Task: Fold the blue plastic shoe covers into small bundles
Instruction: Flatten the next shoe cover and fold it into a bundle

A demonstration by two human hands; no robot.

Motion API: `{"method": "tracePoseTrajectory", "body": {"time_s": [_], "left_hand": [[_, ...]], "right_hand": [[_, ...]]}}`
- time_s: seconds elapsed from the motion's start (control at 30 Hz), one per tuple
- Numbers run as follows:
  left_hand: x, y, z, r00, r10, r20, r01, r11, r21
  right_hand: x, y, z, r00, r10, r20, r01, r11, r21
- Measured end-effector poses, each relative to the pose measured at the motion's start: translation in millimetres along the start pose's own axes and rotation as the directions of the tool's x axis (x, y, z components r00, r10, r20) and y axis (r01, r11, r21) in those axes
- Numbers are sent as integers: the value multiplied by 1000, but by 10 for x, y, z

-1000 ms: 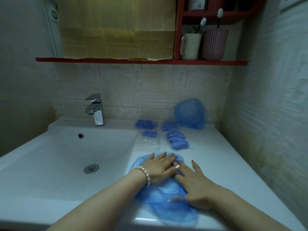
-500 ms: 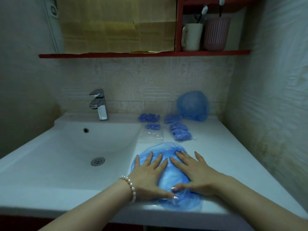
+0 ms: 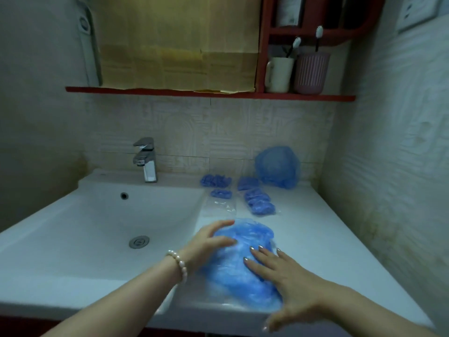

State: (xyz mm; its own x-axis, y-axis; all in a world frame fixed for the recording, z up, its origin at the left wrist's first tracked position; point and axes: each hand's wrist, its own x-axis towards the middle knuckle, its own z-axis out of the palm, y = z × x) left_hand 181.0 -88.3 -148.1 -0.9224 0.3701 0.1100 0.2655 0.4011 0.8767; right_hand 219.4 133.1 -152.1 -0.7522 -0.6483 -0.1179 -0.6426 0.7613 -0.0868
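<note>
A blue plastic shoe cover (image 3: 239, 263) lies flattened on the white counter near its front edge. My left hand (image 3: 209, 242), with a pearl bracelet at the wrist, rests on the cover's left side with its thumb along the far rim. My right hand (image 3: 284, 276) presses flat on the cover's right half, fingers straight and spread. Several small folded blue bundles (image 3: 258, 201) lie further back on the counter, with more bundles (image 3: 215, 182) near the wall. A puffed-up blue cover (image 3: 277, 166) stands at the back against the tiles.
A white basin (image 3: 109, 220) with a chrome tap (image 3: 145, 159) fills the left. A clear plastic wrapper (image 3: 220, 205) lies behind the cover. A red shelf (image 3: 209, 92) above holds a white mug (image 3: 279, 74) and a pink cup (image 3: 312, 72) with toothbrushes. A tiled wall closes the right side.
Both hands have slid apart: the left went to the cover's left far rim, the right drew back over its right half. The cover now looks bunched narrower.
</note>
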Motion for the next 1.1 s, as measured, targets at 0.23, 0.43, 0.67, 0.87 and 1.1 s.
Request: {"method": "tracePoseTrajectory", "body": {"time_s": [0.23, 0.43, 0.67, 0.87, 1.1], "left_hand": [[-391, 7, -49, 965, 170, 201, -240, 883, 404], [-90, -59, 15, 988, -95, -122, 87, 994, -71], [298, 65, -91, 926, -349, -142, 329, 933, -148], [330, -56, 47, 888, -202, -414, 369, 849, 377], [463, -190, -17, 890, -200, -409, 405, 757, 512]], "right_hand": [[93, 92, -183, 995, 101, -1, -91, 899, 429], [167, 253, -516, 938, 344, 36, -199, 449, 871], [518, 280, -394, 716, 696, 56, -324, 260, 910], [709, 116, -319, 535, 832, -147, -627, 508, 590], [804, 149, -142, 589, 764, -263, -772, 628, 95]]}}
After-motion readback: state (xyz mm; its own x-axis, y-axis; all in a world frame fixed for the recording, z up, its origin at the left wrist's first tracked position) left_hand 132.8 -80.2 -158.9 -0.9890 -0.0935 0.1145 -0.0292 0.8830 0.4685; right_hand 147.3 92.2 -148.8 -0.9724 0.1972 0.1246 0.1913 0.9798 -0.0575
